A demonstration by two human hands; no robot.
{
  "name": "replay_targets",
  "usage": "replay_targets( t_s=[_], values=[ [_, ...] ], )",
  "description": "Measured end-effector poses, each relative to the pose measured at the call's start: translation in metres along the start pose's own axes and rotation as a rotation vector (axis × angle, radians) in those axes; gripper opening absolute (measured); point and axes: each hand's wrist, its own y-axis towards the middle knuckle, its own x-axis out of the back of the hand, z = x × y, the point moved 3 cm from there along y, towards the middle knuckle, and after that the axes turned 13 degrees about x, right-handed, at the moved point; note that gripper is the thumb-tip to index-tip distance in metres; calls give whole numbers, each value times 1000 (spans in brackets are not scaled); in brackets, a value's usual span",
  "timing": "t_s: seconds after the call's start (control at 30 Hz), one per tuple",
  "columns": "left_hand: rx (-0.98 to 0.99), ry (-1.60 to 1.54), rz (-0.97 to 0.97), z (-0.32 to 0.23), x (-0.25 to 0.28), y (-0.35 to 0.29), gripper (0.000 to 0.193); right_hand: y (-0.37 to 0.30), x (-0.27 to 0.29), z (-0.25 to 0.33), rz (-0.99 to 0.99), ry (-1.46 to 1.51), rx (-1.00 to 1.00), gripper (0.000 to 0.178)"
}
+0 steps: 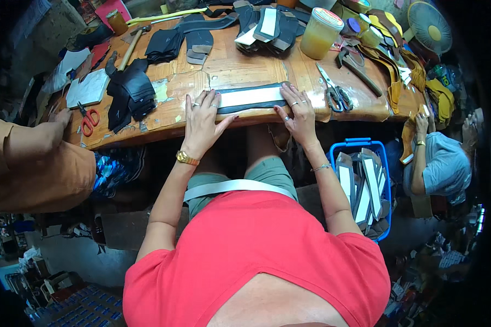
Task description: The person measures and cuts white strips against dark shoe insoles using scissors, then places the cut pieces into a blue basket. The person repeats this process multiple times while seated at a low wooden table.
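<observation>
Resting palm-down, fingers loosely spread, one left hand point(203, 119) and one right hand point(300, 115) touch opposite ends of one black piece point(246, 108) bearing one white strip point(251, 97) along the table's point(245, 71) near edge. One pair of red-handled scissors point(85, 115) lies toward the left edge, one dark-handled pair point(335, 91) beside the near edge.

A person seen from above wears a bright red top point(256, 234) with short sleeves and a plain neckline that comes to a point; below it are grey-green shorts point(271, 175); a gold-coloured watch point(187, 158) circles the left wrist, a thin bracelet point(321, 167) the right; the left hand point(203, 121) and right hand point(300, 117) both carry rings; the thumbnails are dark red.
</observation>
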Motion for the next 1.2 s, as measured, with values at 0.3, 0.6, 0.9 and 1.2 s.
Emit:
replay_targets(
  t_s=[0.3,0.6,0.9,1.2],
  values=[
    [-192,-351,153,-15,-12,33,70,15,-4,-14,-138,572,-139,55],
    [-154,-750,305,-13,11,78,59,6,-6,-89,-602,1035,-549,39],
    [-68,-612,-197,-55,27,217,60,0,-7,-87,-622,989,-546,41],
    [-35,-440,-69,-48,-84,336,75,2,-4,-81,-542,980,-586,33]
  ],
)
